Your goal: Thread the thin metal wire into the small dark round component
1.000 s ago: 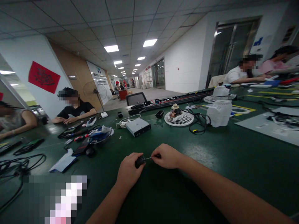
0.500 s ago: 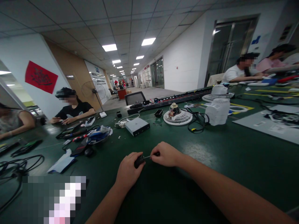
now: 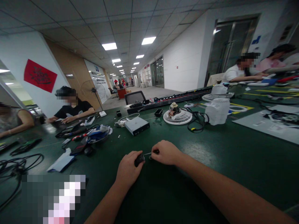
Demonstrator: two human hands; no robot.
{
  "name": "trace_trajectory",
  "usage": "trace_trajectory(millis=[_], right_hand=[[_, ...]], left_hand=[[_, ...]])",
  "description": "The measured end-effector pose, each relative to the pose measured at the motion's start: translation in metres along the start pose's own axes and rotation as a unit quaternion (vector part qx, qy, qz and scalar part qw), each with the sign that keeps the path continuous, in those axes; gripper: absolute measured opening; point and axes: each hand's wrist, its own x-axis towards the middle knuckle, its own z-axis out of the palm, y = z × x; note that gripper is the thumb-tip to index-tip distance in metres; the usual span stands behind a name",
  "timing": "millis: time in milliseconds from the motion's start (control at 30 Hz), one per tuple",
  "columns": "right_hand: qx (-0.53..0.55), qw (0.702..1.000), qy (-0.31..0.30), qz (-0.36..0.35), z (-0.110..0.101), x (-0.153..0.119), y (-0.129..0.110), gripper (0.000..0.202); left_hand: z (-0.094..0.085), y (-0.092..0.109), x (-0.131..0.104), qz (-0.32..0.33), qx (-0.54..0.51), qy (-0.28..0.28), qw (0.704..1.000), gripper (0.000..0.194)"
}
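Observation:
My left hand (image 3: 128,169) is closed around a small black cylindrical part (image 3: 139,160), which it steadies low over the green table. Its right end faces my other hand. My right hand (image 3: 167,152) pinches a screwdriver, whose thin metal shaft (image 3: 147,153) points left toward the black part. Most of the dark handle is hidden by the fingers. Whether the tip touches the part cannot be made out. Just below the right fingertips shows a small ring-like piece (image 3: 150,157), too small to name.
Ahead lie a silver disc drive (image 3: 137,125), a white fan grille with a motor (image 3: 177,117) and a white housing (image 3: 217,112) with a black cable. To the left are tools, a blue-and-white bundle (image 3: 99,133) and a pale blue cloth (image 3: 61,161). Other people sit around the table.
My right hand has lifted slightly, and the screwdriver shaft now sits higher against the black part. A small ring-like piece shows under the right fingers. My left hand has barely moved.

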Motion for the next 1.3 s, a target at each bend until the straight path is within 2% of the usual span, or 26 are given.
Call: trace_trajectory(millis=[133,233,400,500,567,633,700,767,900,967,1100,1300], right_hand=[[-0.051,0.996,0.021,0.066,0.002,0.003,0.006,0.025],[-0.007,0.991,0.045,0.124,0.004,0.005,0.010,0.022],[0.133,0.987,0.008,0.094,0.019,0.008,0.007,0.038],[0.153,0.985,-0.010,0.084,0.026,0.009,0.004,0.029],[0.166,0.983,0.010,0.072,0.027,0.010,0.002,0.018],[0.188,0.978,0.058,0.066,0.026,0.010,0.002,0.018],[0.244,0.962,0.102,0.064,0.025,0.011,0.002,0.025],[0.337,0.932,0.118,0.057,0.026,0.013,0.003,0.031],[0.511,0.853,0.102,0.035,0.034,0.016,0.001,0.036],[0.552,0.827,0.096,0.042,0.037,0.017,-0.002,0.037],[0.573,0.813,0.098,0.044,0.039,0.016,-0.005,0.039],[0.548,0.829,0.112,0.014,0.034,0.012,-0.010,0.040]], left_hand=[[0.000,-0.004,0.002,-0.054,0.014,0.031,0.998,0.036],[-0.001,-0.008,0.003,-0.097,0.019,0.047,0.994,0.037],[-0.003,-0.008,0.004,-0.101,0.012,0.043,0.994,0.036],[-0.001,-0.007,0.003,-0.083,-0.001,0.044,0.996,0.035],[0.000,-0.007,0.003,-0.063,-0.010,0.045,0.997,0.035],[0.000,-0.007,0.003,-0.047,-0.020,0.046,0.998,0.034],[0.000,-0.006,0.003,-0.033,-0.030,0.043,0.998,0.034],[0.001,-0.004,0.003,-0.020,-0.037,0.037,0.998,0.035],[0.002,-0.001,0.003,0.009,-0.056,0.037,0.998,0.036],[0.002,0.000,0.003,0.032,-0.070,0.043,0.996,0.037],[0.001,-0.001,0.003,0.058,-0.079,0.065,0.993,0.036],[0.001,-0.002,0.002,0.063,-0.075,0.078,0.992,0.036]])
